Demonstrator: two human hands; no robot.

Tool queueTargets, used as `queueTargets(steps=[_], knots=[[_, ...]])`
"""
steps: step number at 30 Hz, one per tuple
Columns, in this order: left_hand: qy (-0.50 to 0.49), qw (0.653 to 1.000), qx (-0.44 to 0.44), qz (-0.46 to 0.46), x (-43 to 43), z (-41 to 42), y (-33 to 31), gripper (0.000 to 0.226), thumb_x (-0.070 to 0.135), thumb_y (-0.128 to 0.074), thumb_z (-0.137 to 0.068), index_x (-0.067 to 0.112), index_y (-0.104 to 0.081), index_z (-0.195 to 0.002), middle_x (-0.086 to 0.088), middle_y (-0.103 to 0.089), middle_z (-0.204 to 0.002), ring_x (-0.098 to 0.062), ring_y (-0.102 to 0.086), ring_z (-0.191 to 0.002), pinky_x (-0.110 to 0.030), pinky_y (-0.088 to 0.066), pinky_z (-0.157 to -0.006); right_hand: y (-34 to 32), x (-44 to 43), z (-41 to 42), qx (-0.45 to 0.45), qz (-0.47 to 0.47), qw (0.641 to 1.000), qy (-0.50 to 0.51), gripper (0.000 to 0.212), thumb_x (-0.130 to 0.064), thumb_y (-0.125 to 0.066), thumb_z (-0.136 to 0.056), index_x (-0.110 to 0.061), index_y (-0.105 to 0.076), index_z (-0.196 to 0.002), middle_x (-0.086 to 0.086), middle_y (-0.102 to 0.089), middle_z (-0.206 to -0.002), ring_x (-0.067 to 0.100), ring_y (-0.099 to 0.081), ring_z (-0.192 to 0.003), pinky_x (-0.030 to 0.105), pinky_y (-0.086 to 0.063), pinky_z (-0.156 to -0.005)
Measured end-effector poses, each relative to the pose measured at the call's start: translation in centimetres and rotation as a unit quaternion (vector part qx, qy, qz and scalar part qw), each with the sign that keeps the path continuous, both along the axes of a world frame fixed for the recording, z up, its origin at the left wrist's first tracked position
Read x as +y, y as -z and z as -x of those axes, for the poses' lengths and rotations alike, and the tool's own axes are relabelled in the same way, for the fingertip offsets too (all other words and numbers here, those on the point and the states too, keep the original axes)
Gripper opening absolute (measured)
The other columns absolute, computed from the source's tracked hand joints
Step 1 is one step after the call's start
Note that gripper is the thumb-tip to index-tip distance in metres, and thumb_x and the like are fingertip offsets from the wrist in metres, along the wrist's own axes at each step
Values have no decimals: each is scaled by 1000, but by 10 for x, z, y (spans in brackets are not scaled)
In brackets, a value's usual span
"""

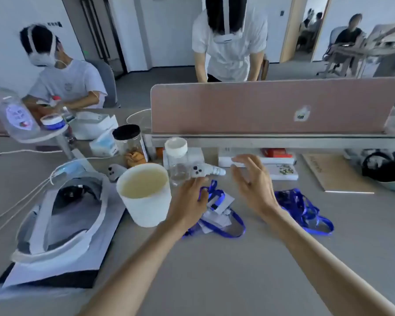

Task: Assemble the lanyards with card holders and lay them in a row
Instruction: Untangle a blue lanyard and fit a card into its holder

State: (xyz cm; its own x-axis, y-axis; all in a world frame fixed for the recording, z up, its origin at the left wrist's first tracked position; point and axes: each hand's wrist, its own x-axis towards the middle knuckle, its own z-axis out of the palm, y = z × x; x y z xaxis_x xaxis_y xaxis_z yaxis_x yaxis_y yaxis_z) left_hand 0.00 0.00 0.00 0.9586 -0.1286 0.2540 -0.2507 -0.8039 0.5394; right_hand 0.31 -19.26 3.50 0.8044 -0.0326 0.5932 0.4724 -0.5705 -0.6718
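Two blue lanyard heaps on the surface [214, 274]. Heap one [218, 194], with card holders [217, 214] (count unclear), lies under my left hand [189, 201]; can't tell its grip. Heap two [302, 208] sits just right of my right hand [252, 182], which hovers, fingers spread. One cup [144, 197] beside left wrist. Near edge bare.

This is a shared open-plan office; long grey desks [214, 270] meet at a pink divider screen [260, 108]; one person [230, 49] stands at the desk opposite, another [66, 83] sits to the left in a grey office chair [108, 80]; past a doorway at the far right more people [349, 33] sit at a table; blue lanyards [306, 208], flat boxes [271, 160] and a white cable [27, 151] lie about.
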Motion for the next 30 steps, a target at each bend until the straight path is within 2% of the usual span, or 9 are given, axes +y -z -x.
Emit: queueTargets(steps=[2, 4, 6, 9, 14, 17, 20, 24, 30], knots=[[4, 998, 1, -63, 2, 22, 41, 39, 24, -41, -97, 19, -46, -135, -2, -52, -133, -21, -51, -118, -29, -41, -93, 50, 6, 21, 69, 113, 991, -14, 49, -48, -43, -90, -18, -59, -125, 4, -52, -134, 30, -53, -120, 37, -47, -91], [16, 993, -40, -107, 7, 37, 90, 40, 27, -42, -93, 17, -57, -127, -3, -58, -130, -23, -54, -120, -33, -45, -96, 108, 10, 41, 132, 253, 958, -39, 72, -63, -31, -86, -25, -37, -147, 10, -23, -158, 33, -21, -146, 47, -28, -112], [9, 992, -75, -96, 7, 55, 113, 47, 36, -35, -87, 16, -66, -116, -3, -63, -124, -23, -59, -116, -36, -45, -96, 141, 11, 60, 182, 339, 922, -38, 73, -66, -28, -91, -30, -15, -153, 1, 0, -163, 22, 5, -150, 43, -7, -120], [-7, 990, -95, -104, 7, 75, 117, 53, 39, -27, -87, 17, -61, -122, 0, -58, -128, -22, -49, -123, -35, -36, -103, 150, 15, 84, 159, 355, 921, -28, 58, -55, -30, -99, -29, -26, -150, -9, -17, -161, 10, -6, -149, 34, -5, -119], [-43, 989, -91, -108, 10, 92, 118, 27, 28, -47, -93, 13, -59, -112, -7, -56, -115, -29, -50, -110, -41, -45, -88, 143, 21, 98, 100, 329, 939, 16, 41, -48, -39, -98, -27, -48, -132, 0, -53, -130, 24, -44, -126, 38, -35, -100], [-60, 990, -90, -90, 9, 82, 117, 32, 32, -40, -98, 13, -64, -107, -7, -56, -115, -28, -48, -111, -40, -45, -86, 144, 21, 91, 124, 355, 926, 27, 51, -51, -38, -97, -30, -36, -143, 6, -38, -139, 29, -34, -130, 40, -34, -103], [-55, 992, -69, -93, 9, 68, 116, 34, 33, -42, -96, 14, -65, -111, -4, -54, -114, -23, -47, -113, -37, -44, -82, 142, 23, 78, 205, 386, 899, -24, 64, -59, -27, -96, -32, -13, -153, -2, -2, -162, 22, -2, -149, 39, -11, -119], [-63, 987, -66, -128, 7, 45, 112, 35, 33, -46, -92, 13, -63, -115, -4, -52, -115, -24, -46, -113, -37, -41, -86, 139, 32, 54, 183, 336, 924, -3, 61, -56, -37, -96, -29, -25, -149, -2, -31, -155, 25, -23, -140, 39, -24, -110], [-80, 984, -79, -141, -1, 16, 117, 36, 36, -42, -92, 13, -60, -113, -6, -48, -118, -25, -43, -114, -36, -35, -89, 143, 29, 36, 176, 292, 940, 4, 66, -60, -43, -91, -30, -30, -149, -6, -41, -150, 22, -22, -137, 38, -24, -107]])
